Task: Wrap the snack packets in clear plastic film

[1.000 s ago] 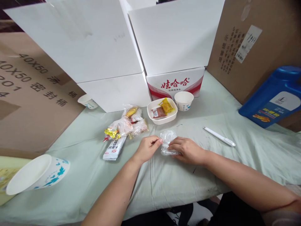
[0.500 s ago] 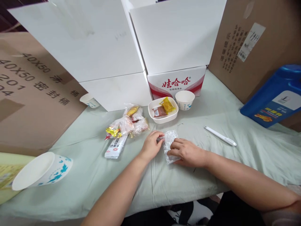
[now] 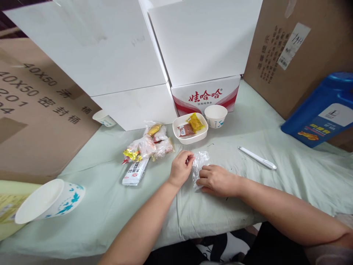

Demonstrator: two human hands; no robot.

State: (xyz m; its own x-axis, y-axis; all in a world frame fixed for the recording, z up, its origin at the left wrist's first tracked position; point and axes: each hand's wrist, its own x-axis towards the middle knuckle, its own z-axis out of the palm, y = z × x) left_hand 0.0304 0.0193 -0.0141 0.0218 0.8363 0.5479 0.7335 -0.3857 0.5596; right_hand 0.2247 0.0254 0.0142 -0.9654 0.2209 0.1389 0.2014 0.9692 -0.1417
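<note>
A crinkled clear plastic bag lies on the pale green cloth in front of me. My left hand pinches its upper left edge between thumb and fingers. Over the bag's lower right side lies my right hand, fingers bent and gripping or pressing the plastic. The right palm hides part of the bag, and I cannot make out whether anything is inside. Just beyond my hands sits a white tray holding a yellow sachet and a reddish-brown sachet.
Left of my hands is a heap of clear packets beside a white printed packet. A white utility knife lies right, near a blue bottle. Paper bowls stand around. White boxes and brown cartons wall the sides.
My left fingertips have shifted slightly up along the bag's edge, and that wrist has turned a little. My right hand has slid slightly. The bag looks narrower and more bunched.
</note>
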